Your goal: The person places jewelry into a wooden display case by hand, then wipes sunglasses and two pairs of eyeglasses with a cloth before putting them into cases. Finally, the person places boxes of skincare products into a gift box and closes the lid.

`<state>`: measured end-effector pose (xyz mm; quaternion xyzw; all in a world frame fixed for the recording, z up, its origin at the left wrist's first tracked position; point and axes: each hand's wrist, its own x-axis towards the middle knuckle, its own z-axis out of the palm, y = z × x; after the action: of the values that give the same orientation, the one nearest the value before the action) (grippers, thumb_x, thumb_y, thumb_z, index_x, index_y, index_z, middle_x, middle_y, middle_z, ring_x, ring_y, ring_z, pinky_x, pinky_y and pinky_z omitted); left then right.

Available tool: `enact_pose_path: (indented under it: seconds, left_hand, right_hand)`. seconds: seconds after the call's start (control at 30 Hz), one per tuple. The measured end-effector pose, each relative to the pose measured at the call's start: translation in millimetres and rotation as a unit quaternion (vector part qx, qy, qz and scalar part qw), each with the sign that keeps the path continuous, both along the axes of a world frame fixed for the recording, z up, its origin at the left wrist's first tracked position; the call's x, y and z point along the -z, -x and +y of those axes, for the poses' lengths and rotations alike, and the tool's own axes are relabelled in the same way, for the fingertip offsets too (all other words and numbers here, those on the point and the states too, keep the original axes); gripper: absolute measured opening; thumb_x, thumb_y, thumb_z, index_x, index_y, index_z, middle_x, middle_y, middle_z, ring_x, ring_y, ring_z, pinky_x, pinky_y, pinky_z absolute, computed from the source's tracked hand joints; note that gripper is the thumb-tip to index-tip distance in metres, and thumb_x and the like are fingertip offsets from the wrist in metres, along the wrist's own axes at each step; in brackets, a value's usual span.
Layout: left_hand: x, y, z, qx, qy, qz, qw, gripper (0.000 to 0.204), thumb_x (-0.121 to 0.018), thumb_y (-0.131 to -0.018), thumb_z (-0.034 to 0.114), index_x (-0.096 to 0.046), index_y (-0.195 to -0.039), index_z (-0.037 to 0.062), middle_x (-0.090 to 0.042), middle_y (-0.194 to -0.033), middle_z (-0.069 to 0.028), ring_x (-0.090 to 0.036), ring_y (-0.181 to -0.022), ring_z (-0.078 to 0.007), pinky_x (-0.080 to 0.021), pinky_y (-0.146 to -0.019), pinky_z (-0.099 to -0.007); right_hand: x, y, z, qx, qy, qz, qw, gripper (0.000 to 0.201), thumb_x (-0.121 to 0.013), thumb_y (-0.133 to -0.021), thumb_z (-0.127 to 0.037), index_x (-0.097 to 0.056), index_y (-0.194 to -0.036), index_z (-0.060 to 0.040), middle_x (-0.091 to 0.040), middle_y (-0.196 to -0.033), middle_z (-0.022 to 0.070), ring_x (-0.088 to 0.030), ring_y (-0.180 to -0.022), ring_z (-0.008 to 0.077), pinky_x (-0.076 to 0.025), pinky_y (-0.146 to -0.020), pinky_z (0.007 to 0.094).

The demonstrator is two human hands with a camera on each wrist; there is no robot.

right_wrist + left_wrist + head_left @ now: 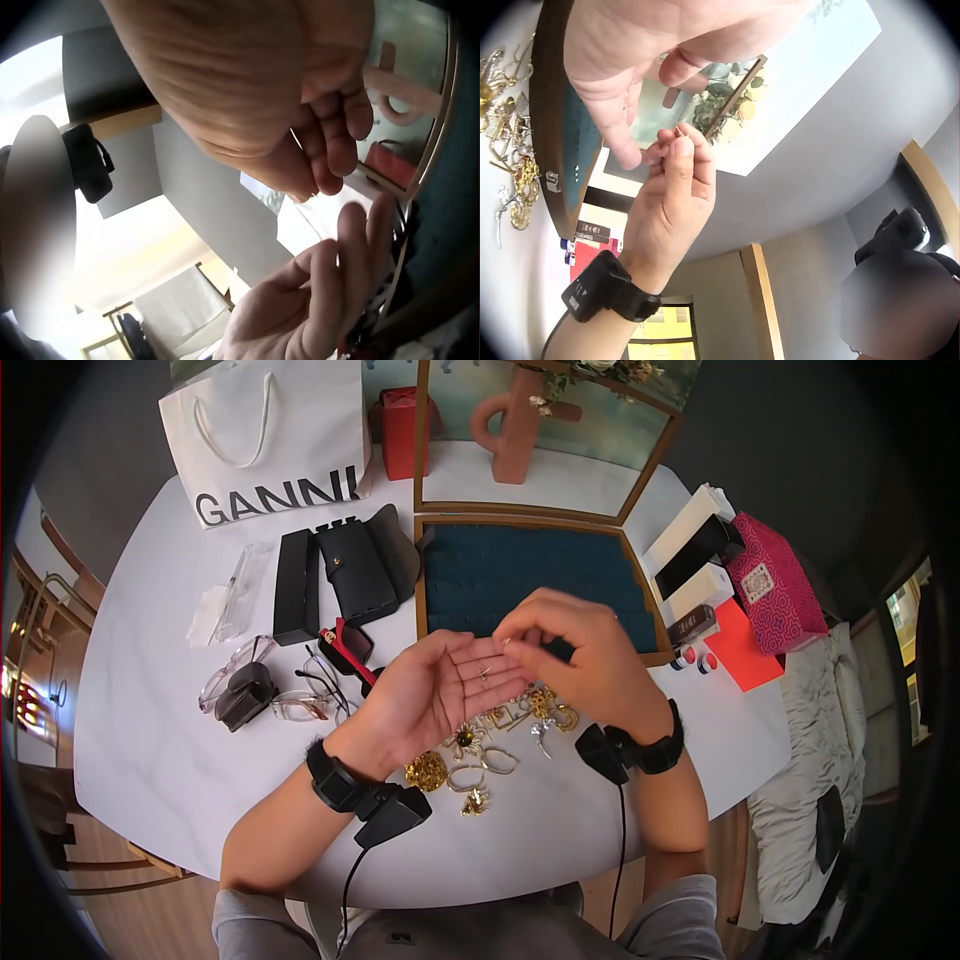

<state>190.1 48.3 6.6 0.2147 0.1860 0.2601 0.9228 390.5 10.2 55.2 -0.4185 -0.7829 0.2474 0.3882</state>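
My left hand is held palm up over the table, fingers stretched out. A tiny shiny piece of jewelry lies on those fingers. Just above the fingertips, my right hand pinches a tiny gold-coloured piece of jewelry between thumb and index finger; it is too small to make out its kind. Below both hands lies a pile of gold-coloured jewelry, with hoops, a flower-shaped piece and a textured gold piece. Beyond them stands a wood-framed jewelry case with dark teal padding, its glass lid raised.
Several glasses, a dark glasses case and a long black box lie on the left. Behind them stands a white paper bag. On the right are a pink patterned box, small boxes and a red card.
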Motion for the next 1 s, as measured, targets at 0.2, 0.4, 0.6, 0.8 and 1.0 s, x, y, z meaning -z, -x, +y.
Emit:
enact_pose_path:
  seconds: [0.2, 0.4, 0.6, 0.8, 1.0]
  left_hand:
    - [-4, 1, -1, -0.002, 0.009, -0.012, 1.000, 0.048, -0.034, -0.104, 0.021, -0.048, -0.134, -0.0142, -0.058, -0.133, -0.0285, -0.057, -0.128, -0.0343, -0.045, -0.113, -0.0410]
    - [-9, 0, -2, 0.005, 0.018, -0.001, 1.000, 0.048, -0.032, -0.105, 0.021, -0.047, -0.136, -0.0127, -0.057, -0.134, -0.0283, -0.057, -0.128, -0.0347, -0.045, -0.112, -0.0411]
    - [-6, -1, -2, 0.006, 0.016, 0.009, 1.000, 0.048, -0.033, -0.105, 0.022, -0.049, -0.135, -0.0114, -0.059, -0.133, -0.0276, -0.058, -0.127, -0.0344, -0.045, -0.113, -0.0412]
    - [-4, -2, -2, 0.009, 0.009, 0.014, 1.000, 0.048, -0.033, -0.105, 0.022, -0.050, -0.135, -0.0109, -0.060, -0.132, -0.0266, -0.059, -0.126, -0.0341, -0.045, -0.112, -0.0412]
    - [-4, -1, -2, 0.009, 0.006, 0.018, 1.000, 0.048, -0.032, -0.105, 0.023, -0.050, -0.135, -0.0109, -0.060, -0.132, -0.0266, -0.059, -0.126, -0.0341, -0.044, -0.113, -0.0411]
  right_hand:
    - [1, -5, 4, 0.053, -0.037, -0.013, 0.998, 0.011, -0.063, -0.087, 0.004, -0.066, -0.097, 0.0011, -0.061, -0.087, 0.0098, -0.060, -0.074, 0.0196, -0.047, -0.063, 0.0302]
    - [33, -87, 30, 0.308, 0.032, -0.151, 0.939, 0.013, -0.067, -0.085, 0.000, -0.069, -0.098, -0.0011, -0.064, -0.091, 0.0116, -0.064, -0.079, 0.0255, -0.050, -0.069, 0.0347]
    - [64, -122, 34, 0.264, 0.071, -0.239, 0.932, 0.016, -0.074, -0.079, -0.001, -0.071, -0.095, -0.0019, -0.061, -0.092, 0.0109, -0.060, -0.086, 0.0274, -0.049, -0.079, 0.0386]
    - [65, -119, 38, 0.265, 0.063, -0.232, 0.934, 0.005, -0.069, -0.084, -0.001, -0.070, -0.089, -0.0002, -0.057, -0.084, 0.0113, -0.058, -0.084, 0.0283, -0.047, -0.075, 0.0374]
    - [71, -120, 44, 0.295, -0.027, -0.209, 0.932, 0.007, -0.062, -0.091, -0.004, -0.067, -0.094, 0.0000, -0.061, -0.085, 0.0134, -0.060, -0.082, 0.0312, -0.048, -0.074, 0.0387]
